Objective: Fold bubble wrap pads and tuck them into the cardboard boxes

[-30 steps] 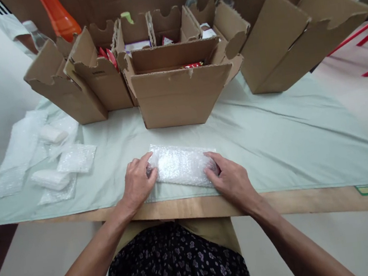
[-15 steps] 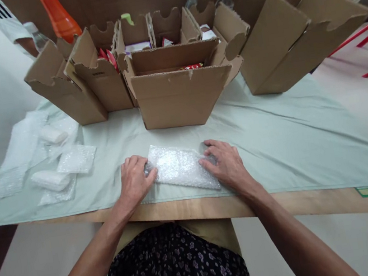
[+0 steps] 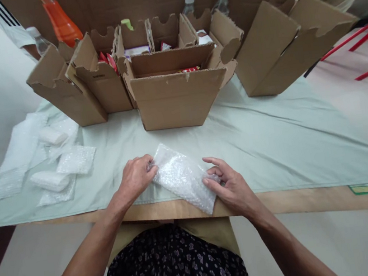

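Observation:
A flat, clear bubble wrap piece [image 3: 183,174] lies slanted near the table's front edge, its lower right corner reaching over the bare wooden strip. My left hand [image 3: 138,174] pinches its left end between thumb and fingers. At its right end my right hand [image 3: 226,182] grips the edge with the thumb on top, the index finger stretched out. Whether anything is inside the wrap cannot be made out. Behind it stands an open cardboard box [image 3: 172,101] with a red packet inside.
More bubble wrap pieces [image 3: 51,180] lie at the left on the green cloth [image 3: 274,143]. Behind are several open cardboard boxes holding packets, clear bottles and an orange bottle [image 3: 62,25]. Another open box [image 3: 263,53] stands at the right. Red bars show at far right.
The bubble wrap has turned, its right end now nearer my body. My right hand has moved down with it, and my left hand has closed more on the left end.

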A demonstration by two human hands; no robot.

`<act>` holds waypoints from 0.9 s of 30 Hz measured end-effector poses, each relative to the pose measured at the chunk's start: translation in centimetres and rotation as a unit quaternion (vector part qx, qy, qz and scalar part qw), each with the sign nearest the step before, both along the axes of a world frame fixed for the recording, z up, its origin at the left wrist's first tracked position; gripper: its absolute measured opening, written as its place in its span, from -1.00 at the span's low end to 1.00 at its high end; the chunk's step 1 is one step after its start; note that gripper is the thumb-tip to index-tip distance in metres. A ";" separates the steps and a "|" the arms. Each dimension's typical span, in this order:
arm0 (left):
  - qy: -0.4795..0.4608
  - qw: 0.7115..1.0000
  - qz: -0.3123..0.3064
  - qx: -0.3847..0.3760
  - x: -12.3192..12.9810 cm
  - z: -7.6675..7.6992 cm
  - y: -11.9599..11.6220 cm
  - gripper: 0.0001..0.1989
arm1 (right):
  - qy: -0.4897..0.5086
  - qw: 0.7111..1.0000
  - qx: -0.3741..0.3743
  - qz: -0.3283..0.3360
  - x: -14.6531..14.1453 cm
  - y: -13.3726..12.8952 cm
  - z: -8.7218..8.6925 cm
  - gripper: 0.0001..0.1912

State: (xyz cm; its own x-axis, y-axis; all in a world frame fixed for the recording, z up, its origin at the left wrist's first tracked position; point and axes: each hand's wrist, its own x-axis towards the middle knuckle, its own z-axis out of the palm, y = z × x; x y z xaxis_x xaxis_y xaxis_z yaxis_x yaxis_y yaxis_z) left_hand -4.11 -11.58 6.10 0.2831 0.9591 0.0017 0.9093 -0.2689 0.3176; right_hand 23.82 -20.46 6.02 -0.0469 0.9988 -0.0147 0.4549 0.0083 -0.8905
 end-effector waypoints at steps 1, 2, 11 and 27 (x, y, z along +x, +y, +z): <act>-0.010 1.000 -0.006 0.017 0.3 0.0 0.5 -0.92 | 0.009 1.000 -0.005 0.010 -0.2 -0.4 0.0 -0.50; -0.020 0.999 -0.013 0.038 0.6 0.0 0.9 -0.91 | 0.019 1.000 -0.009 0.019 -0.5 -0.8 0.0 -0.50; -0.165 0.962 -0.111 0.189 4.1 -0.1 -2.6 -0.77 | 0.039 0.999 -0.012 -0.008 -1.6 -2.0 -0.9 -0.52; -0.200 0.950 -0.240 -0.004 2.9 -0.8 -4.4 -0.69 | 0.235 0.963 -0.128 0.009 -2.4 -1.3 -0.1 -0.79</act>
